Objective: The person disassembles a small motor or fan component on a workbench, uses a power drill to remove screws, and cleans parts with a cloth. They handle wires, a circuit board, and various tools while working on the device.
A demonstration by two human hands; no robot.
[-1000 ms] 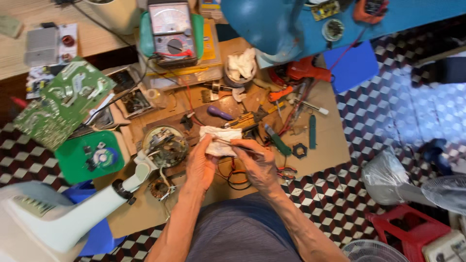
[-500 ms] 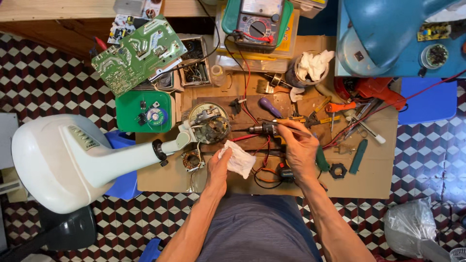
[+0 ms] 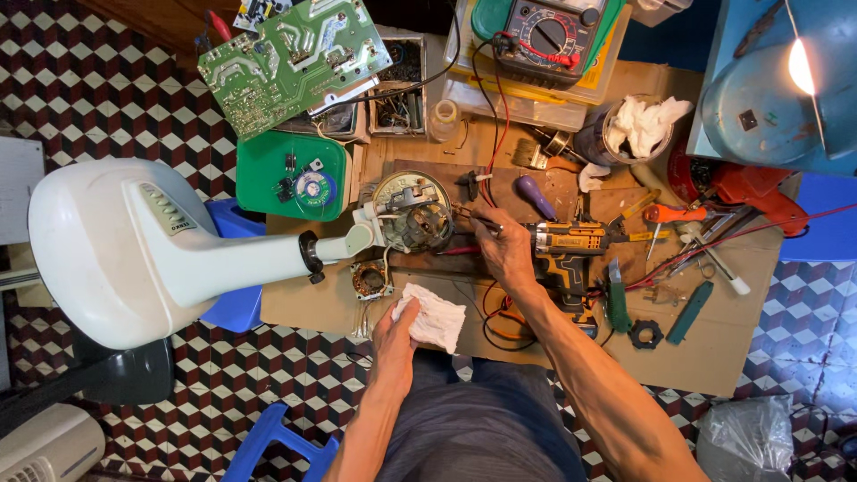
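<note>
While the left hand [image 3: 399,328] lies near the front edge of the tabletop [image 3: 714,357] with its fingers closed on a crumpled white rag [image 3: 433,319], the right hand [image 3: 506,252] is farther in, gripping a thin metal probe or screwdriver [image 3: 471,214] whose tip points into the exposed fan motor [image 3: 411,214]. That motor, round with copper windings and a metal frame, sits at the end of the neck of a white fan body [image 3: 134,250] that lies on its side, its broad base hanging out over the checkered floor [image 3: 98,98] to the left. Just beside the right hand, touching or nearly touching its wrist side, lies a yellow and black cordless drill [image 3: 567,245]. A small square motor part [image 3: 370,279] rests just below the fan motor. Behind the motor, a green lid [image 3: 290,174] holds screws and a small spool, and a green circuit board [image 3: 295,58] leans above it. At the back sits an analog multimeter [image 3: 544,31] with red and black leads trailing down toward the motor. A purple-handled screwdriver [image 3: 534,195], an orange-handled one [image 3: 674,214], a tin stuffed with white rags [image 3: 638,129] and a black hexagonal nut [image 3: 645,335] lie to the right.
</note>
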